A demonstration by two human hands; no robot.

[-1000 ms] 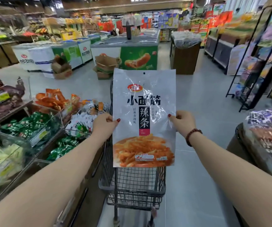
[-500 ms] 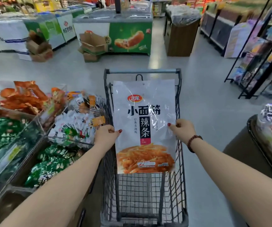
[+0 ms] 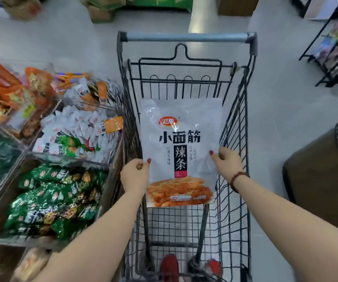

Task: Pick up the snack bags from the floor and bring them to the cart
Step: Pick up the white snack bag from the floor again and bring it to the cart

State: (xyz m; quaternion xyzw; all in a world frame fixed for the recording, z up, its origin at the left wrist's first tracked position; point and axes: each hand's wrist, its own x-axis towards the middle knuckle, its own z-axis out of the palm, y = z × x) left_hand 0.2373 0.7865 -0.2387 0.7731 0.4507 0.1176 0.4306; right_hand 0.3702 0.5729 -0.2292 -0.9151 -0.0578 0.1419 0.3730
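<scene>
Both bare forearms come in from the near edge and reach forward over the cart (image 3: 235, 123), nearly straight, the left one from the near left and the right one from the near right. A bead bracelet (image 3: 239, 178) sits on the right wrist.

The left hand (image 3: 135, 176) pinches the left edge of the bag (image 3: 180, 151). Its thumb lies on the front face and its curled fingers are tucked behind. The right hand (image 3: 228, 162) pinches the right edge the same way, a little farther out than the left, with the knuckles turned up. Both thumbnails are painted red.

The bag is a flat white snack pack with black print and a picture of orange strips on its near part. It is held face up, spread between the two hands, above the wire basket and inside its rim. Whether it touches the wires cannot be told. Through the mesh at the near end two red shapes (image 3: 169, 266) show, too blurred to name.

Just left of the cart stand clear bins. Green packets (image 3: 58, 198) fill the near bin, white packets (image 3: 78, 129) the one beyond it, and orange packets (image 3: 3, 86) the far-left one. A dark brown stand (image 3: 316, 180) is at the near right, apart from the cart.

The cart's handle (image 3: 186, 37) crosses its far end. Beyond lies grey floor (image 3: 282, 110), with a black rack (image 3: 335, 47) at the far right and cardboard boxes (image 3: 101, 11) at the far edge.
</scene>
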